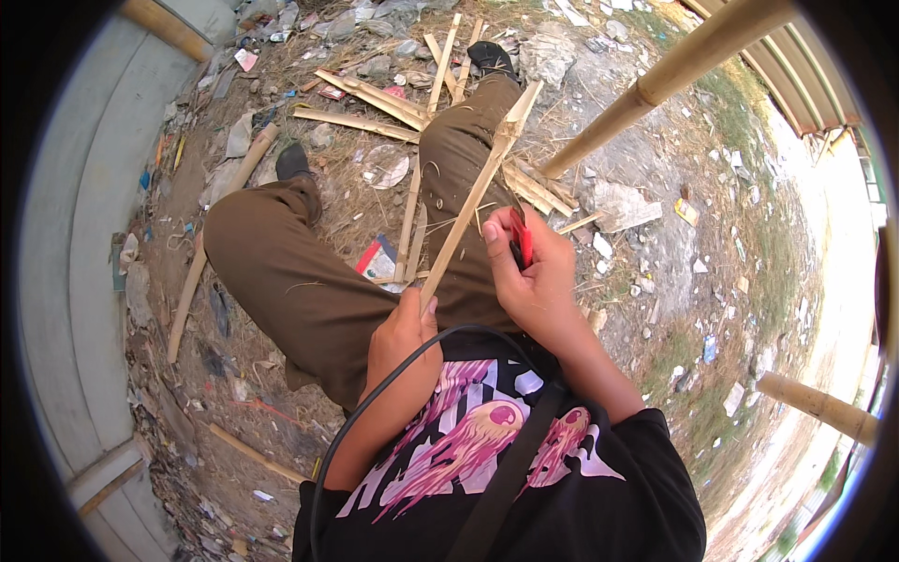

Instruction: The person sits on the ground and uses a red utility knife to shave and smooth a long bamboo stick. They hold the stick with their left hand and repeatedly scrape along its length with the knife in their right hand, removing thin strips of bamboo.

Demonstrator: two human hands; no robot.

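Note:
My left hand [403, 337] is closed around the near end of a split bamboo strip [471, 206]. The strip slants up and away to the right, over my right thigh, and its far end looks wider and rough. In my closed right hand [538, 286] is a small knife [524, 242] with a red and black handle. Its blade is mostly hard to see; the knife is just right of the strip, apart from it. Thin curled shavings lie on my brown trousers [290, 253].
Several split bamboo pieces [375, 98] lie on the littered ground by my feet. A bamboo pole [646, 94] stands close on the right, another [815, 407] lower right. A grey panel wall [89, 234] rises at left. A black cable [375, 393] loops over my left forearm.

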